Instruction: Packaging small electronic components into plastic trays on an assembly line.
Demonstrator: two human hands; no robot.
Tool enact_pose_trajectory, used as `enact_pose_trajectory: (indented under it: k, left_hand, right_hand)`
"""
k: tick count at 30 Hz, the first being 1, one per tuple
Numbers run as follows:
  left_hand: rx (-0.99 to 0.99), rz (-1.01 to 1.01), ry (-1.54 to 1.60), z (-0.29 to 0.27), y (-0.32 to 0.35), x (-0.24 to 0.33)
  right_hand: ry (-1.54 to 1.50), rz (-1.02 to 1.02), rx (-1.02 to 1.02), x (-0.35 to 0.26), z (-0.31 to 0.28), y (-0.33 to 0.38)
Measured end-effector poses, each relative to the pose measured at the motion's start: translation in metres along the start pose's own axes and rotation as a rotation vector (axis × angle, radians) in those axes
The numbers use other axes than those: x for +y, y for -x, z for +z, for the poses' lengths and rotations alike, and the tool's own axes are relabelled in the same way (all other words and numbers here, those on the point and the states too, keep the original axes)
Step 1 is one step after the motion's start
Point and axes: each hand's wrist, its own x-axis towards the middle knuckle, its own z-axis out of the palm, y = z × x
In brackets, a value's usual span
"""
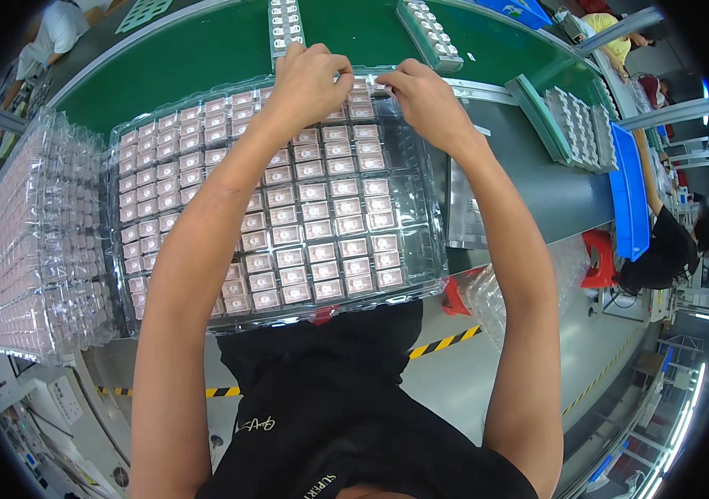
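Observation:
A clear plastic blister tray (421, 208) lies in front of me, with rows of small pinkish square parts (317, 229) in its pockets. Its rightmost column of pockets holds no parts. My left hand (311, 87) is over the tray's far side, fingers curled and thumb against forefinger; whatever it pinches is hidden. To its right, my right hand (431, 106) pinches a small pale piece (381, 85) at the far right corner of the tray. That piece is too small to make out fully.
Stacked filled clear trays (46, 241) stand at left. Beyond lies a green conveyor belt (346, 37) with strip-shaped fixtures (429, 35) of white parts. At right are a tilted green-edged fixture (566, 125), a blue bin (630, 195) and a red stool (597, 258). Other people work nearby.

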Motion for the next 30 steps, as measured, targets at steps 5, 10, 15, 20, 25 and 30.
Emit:
enact_pose_trajectory:
  k: [5, 10, 15, 20, 25, 30]
  left_hand:
    - [0.008, -0.030, -0.024, -0.007, 0.006, -0.007]
    - [0.010, 0.018, -0.004, 0.000, 0.003, 0.002]
    - [0.002, 0.127, -0.020, 0.023, -0.006, 0.027]
    - [-0.042, 0.135, -0.131, 0.040, -0.016, 0.041]
    - [-0.051, 0.072, -0.147, 0.047, -0.017, 0.046]
    - [-0.037, 0.027, -0.129, 0.045, -0.015, 0.049]
  right_hand:
    - [0.090, -0.166, -0.075, 0.004, 0.013, -0.014]
    - [0.043, -0.076, -0.048, 0.001, -0.001, -0.011]
    - [-0.122, 0.126, 0.153, 0.006, -0.045, 0.020]
    - [-0.215, 0.531, 0.293, 0.031, -0.084, 0.086]
    - [-0.276, 0.689, 0.157, 0.049, -0.074, 0.127]
    - [-0.356, 0.705, 0.140, 0.044, -0.064, 0.124]
